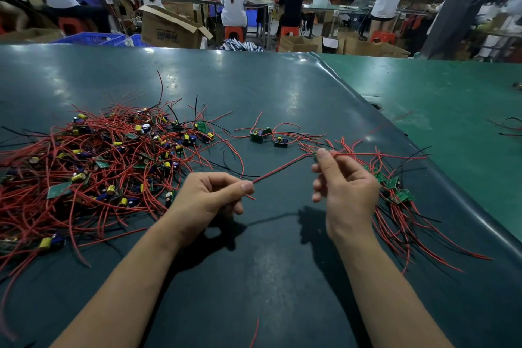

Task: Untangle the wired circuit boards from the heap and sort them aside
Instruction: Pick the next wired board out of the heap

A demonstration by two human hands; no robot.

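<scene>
A big heap (107,161) of small green circuit boards with yellow and blue capacitors and tangled red and black wires lies at the left. A smaller sorted pile (395,195) of boards with red wires lies at the right, partly behind my right hand. My left hand (209,198) pinches one end of a red wire (282,168) that stretches up and right to my right hand (344,181). That hand is raised above the table and pinches the wire's other end between thumb and forefinger. The board on this wire is hidden.
Two loose boards (268,137) with red wires lie at the middle of the dark green mat (254,93). A lighter green table (452,87) adjoins at the right with a few wires. A stray red wire (255,330) lies near me. Seated workers and cardboard boxes fill the background.
</scene>
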